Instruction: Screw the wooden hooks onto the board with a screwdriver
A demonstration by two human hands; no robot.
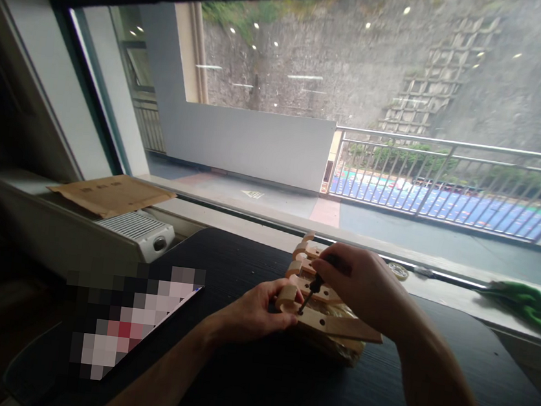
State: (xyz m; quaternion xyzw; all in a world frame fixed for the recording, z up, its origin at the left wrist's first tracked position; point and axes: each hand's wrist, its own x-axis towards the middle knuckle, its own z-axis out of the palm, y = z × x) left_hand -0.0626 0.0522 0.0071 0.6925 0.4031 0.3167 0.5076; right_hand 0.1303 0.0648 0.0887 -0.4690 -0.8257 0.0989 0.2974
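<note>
My right hand (364,282) is closed around the dark handle of a screwdriver (311,294). The screwdriver tilts, its tip down at a hole in a pale wooden piece (342,326) with a curved, hook-like end. My left hand (258,309) grips that curved end from the left, fingers wrapped round it. Behind it, several similar wooden pieces with curved ends (296,270) stand in a row. They rest on a bundle in shiny clear wrapping (351,350), partly hidden by the wood and my right hand.
All this lies on a dark table (239,388). A blurred-out flat sheet (144,325) is at the left. A brown envelope (115,193) lies on a white appliance (138,230). On the sill are a tape roll (397,271) and a green cloth (529,307), below a large window.
</note>
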